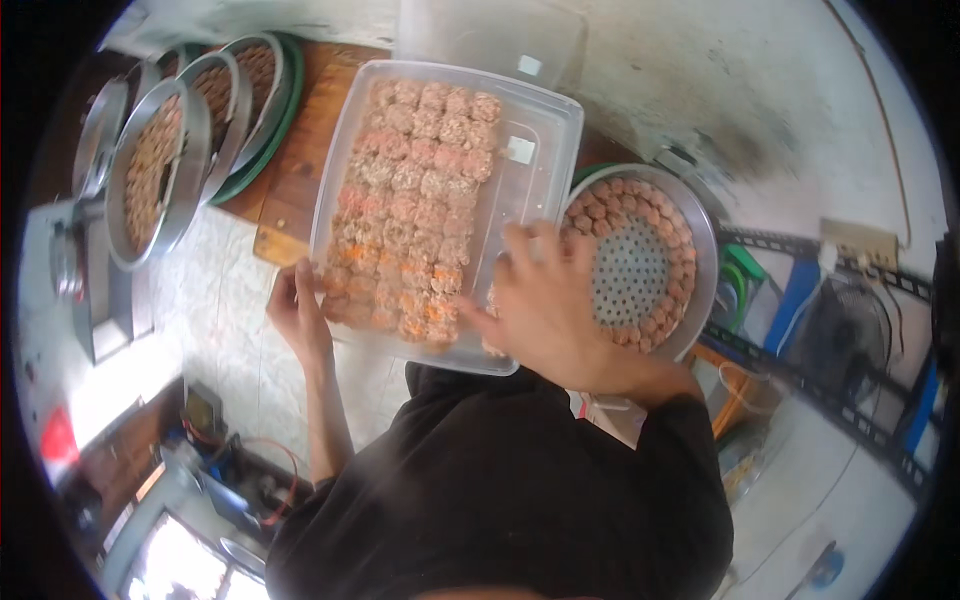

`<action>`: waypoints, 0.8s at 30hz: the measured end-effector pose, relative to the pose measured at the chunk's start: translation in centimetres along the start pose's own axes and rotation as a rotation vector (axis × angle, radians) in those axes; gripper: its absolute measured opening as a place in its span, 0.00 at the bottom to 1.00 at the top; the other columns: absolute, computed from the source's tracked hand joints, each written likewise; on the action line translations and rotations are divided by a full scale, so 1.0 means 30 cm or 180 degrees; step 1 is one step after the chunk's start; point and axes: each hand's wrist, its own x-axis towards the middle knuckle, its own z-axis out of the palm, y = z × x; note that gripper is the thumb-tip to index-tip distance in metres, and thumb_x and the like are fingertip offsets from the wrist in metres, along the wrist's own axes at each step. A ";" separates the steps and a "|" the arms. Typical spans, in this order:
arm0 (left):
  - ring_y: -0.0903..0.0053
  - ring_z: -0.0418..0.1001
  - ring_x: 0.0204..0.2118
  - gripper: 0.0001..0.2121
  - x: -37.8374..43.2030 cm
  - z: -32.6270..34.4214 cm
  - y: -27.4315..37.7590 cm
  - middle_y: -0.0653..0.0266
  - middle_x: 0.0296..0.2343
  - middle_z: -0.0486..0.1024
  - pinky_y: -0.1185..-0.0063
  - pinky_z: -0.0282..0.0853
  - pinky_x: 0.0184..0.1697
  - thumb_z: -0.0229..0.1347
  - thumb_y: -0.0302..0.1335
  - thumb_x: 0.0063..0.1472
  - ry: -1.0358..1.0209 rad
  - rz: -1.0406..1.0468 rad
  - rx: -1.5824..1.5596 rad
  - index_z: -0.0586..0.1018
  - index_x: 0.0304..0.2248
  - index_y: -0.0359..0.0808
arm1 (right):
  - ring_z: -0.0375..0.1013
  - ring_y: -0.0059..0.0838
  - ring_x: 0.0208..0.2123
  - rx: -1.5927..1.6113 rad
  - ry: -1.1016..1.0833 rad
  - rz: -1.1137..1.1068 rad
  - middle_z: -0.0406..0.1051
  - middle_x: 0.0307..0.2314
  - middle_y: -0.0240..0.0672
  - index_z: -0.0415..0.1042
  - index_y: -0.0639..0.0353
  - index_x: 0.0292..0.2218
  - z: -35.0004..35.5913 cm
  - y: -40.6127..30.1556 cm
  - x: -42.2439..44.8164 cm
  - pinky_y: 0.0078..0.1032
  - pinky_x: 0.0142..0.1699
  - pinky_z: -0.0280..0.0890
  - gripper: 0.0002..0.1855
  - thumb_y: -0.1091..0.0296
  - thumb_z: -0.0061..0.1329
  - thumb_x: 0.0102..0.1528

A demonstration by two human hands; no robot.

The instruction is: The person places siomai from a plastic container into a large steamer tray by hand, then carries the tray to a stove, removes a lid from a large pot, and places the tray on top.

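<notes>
A clear plastic container lies before me, its left and middle filled with rows of reddish-brown balls, some with orange bits. Its left wall near the front is held by my left hand. Over the right front part of the container my right hand is spread, fingers apart and slightly blurred; a few balls show beneath it, and whether it touches them is hidden. Right of the container stands a round metal pan with a perforated bottom, ringed by similar balls.
Several round metal pans of small brown pieces stand at the left on a wooden table. Behind the container is a translucent lid against the wall. A black slotted metal frame and a fan stand at the right.
</notes>
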 end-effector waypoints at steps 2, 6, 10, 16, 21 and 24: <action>0.84 0.69 0.30 0.17 -0.006 0.003 -0.002 0.68 0.24 0.75 0.83 0.64 0.35 0.55 0.35 0.70 -0.0021 -0.0003 -0.0190 0.79 0.32 0.26 | 0.65 0.45 0.46 -0.0361 -0.1258 0.0351 0.68 0.42 0.46 0.78 0.62 0.37 0.107 -0.050 0.062 0.47 0.50 0.56 0.17 0.58 0.53 0.51; 0.85 0.69 0.30 0.14 -0.006 0.004 0.014 0.68 0.25 0.74 0.83 0.64 0.34 0.55 0.33 0.70 -0.0055 -0.0056 -0.0348 0.78 0.32 0.27 | 0.72 0.49 0.41 -0.0176 -0.0724 0.0338 0.68 0.39 0.49 0.71 0.68 0.44 0.207 -0.137 0.007 0.45 0.46 0.63 0.18 0.69 0.51 0.52; 0.85 0.68 0.29 0.13 -0.008 -0.006 0.008 0.68 0.24 0.74 0.83 0.64 0.34 0.55 0.31 0.70 -0.0130 -0.0019 -0.0347 0.79 0.33 0.28 | 0.74 0.49 0.35 0.1153 -0.0618 0.0582 0.67 0.38 0.48 0.72 0.65 0.44 0.155 -0.049 0.010 0.42 0.39 0.70 0.17 0.74 0.53 0.52; 0.83 0.70 0.29 0.15 -0.014 -0.008 0.015 0.67 0.23 0.75 0.82 0.64 0.36 0.54 0.34 0.70 -0.0026 0.0106 -0.0092 0.80 0.34 0.27 | 0.76 0.55 0.35 0.0464 0.1728 0.2131 0.68 0.44 0.51 0.75 0.64 0.43 0.166 0.360 -0.054 0.46 0.40 0.72 0.15 0.76 0.53 0.53; 0.85 0.69 0.27 0.18 0.008 0.009 -0.036 0.68 0.23 0.75 0.82 0.65 0.33 0.55 0.39 0.69 0.0063 0.0199 -0.0037 0.81 0.33 0.28 | 0.77 0.56 0.34 0.0305 -0.0312 0.2797 0.67 0.47 0.60 0.76 0.69 0.42 0.878 0.874 -0.438 0.44 0.40 0.74 0.14 0.71 0.54 0.56; 0.86 0.69 0.27 0.18 0.001 -0.012 -0.049 0.69 0.22 0.74 0.83 0.64 0.33 0.55 0.39 0.69 0.0328 0.0086 0.0046 0.80 0.31 0.30 | 0.78 0.53 0.35 0.0723 0.0011 0.2388 0.66 0.49 0.59 0.77 0.68 0.40 0.852 0.839 -0.443 0.41 0.40 0.75 0.11 0.72 0.53 0.56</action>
